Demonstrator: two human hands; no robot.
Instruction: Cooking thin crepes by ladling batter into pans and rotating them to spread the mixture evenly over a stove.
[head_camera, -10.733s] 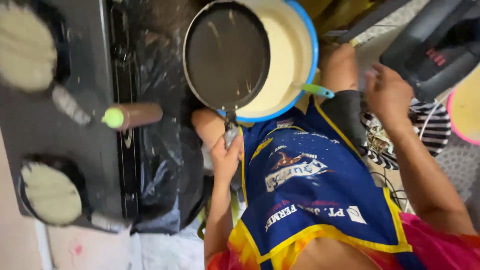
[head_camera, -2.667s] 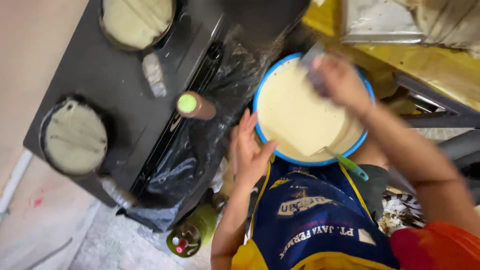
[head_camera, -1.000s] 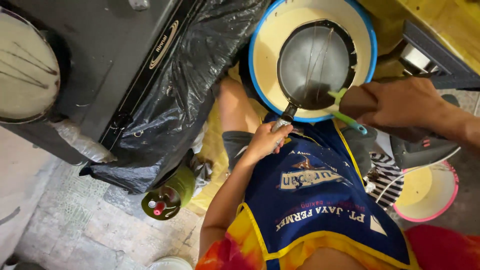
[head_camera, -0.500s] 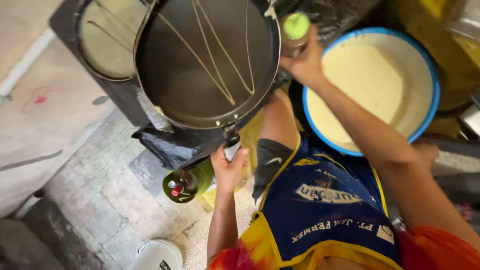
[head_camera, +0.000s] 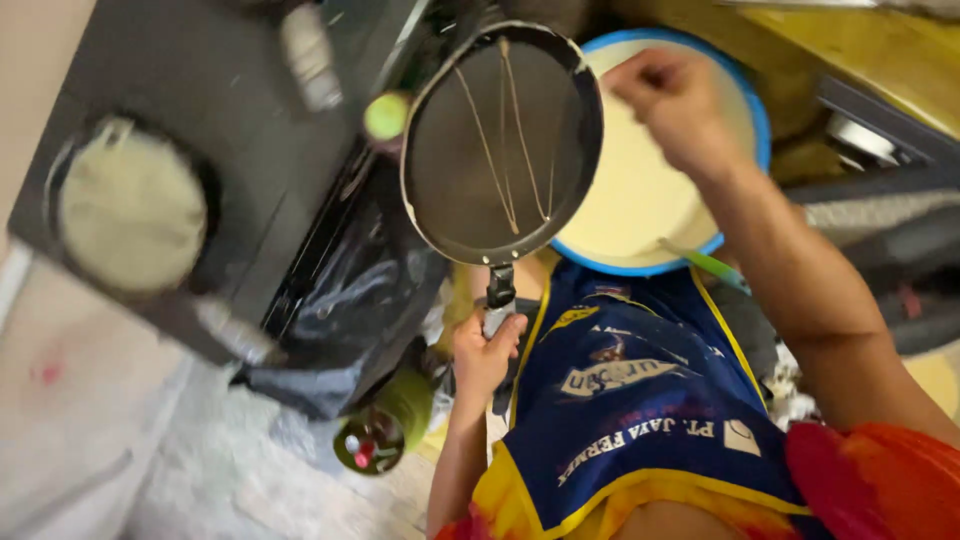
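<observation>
**Two hands, one dark pan and a basin of batter**

Nearest the camera, a blue and yellow apron (head_camera: 640, 400) covers the person's lap. Just left of it the left hand (head_camera: 483, 355) has its grip closed round the pan handle (head_camera: 498, 300), fingers wrapped tight. From that handle the dark round frying pan (head_camera: 502, 140) is held up and tilted, its inner face showing thin pale streaks of batter running across it. Below and left of the hand, a green gas canister (head_camera: 385, 430) lies on the pale floor (head_camera: 90, 440).

Beyond the pan, the right hand (head_camera: 675, 105) hangs over the blue-rimmed basin (head_camera: 740, 100), which holds pale yellow batter (head_camera: 640, 190); its fingers are curled in, and I cannot tell whether they hold anything. A green ladle handle (head_camera: 705, 262) pokes over the basin's near rim.

Further left, a black stove (head_camera: 190, 120) draped at its edge with black plastic sheet (head_camera: 350, 300) carries another pan with a pale crepe (head_camera: 130, 210) cooking in it.
</observation>
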